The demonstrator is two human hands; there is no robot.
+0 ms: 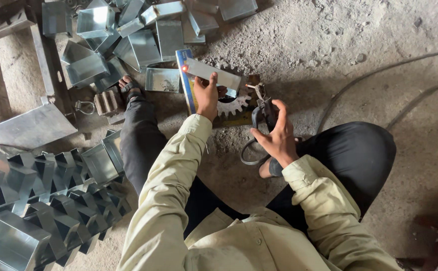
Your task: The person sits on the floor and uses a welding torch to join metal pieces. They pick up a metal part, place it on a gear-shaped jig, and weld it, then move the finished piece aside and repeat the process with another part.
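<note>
A bent sheet-metal piece (214,75) rests atop a toothed gear (231,103), gripped by the left hand (207,96). Right of the gear, the right hand (277,136) clasps a welding holder (265,111); bare concrete floor (359,55) lies beyond.

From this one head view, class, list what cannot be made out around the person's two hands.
- Toothed grey metal gear wheel: its middle is hidden by the left hand and the flat grey sheet-metal piece it holds.
- Dark welding holder: its lower grip is hidden by the right hand.
- Stack of folded grey sheet-metal boxes: cut off by the left and bottom edges.
- Glowing red spot: too small to identify.
</note>
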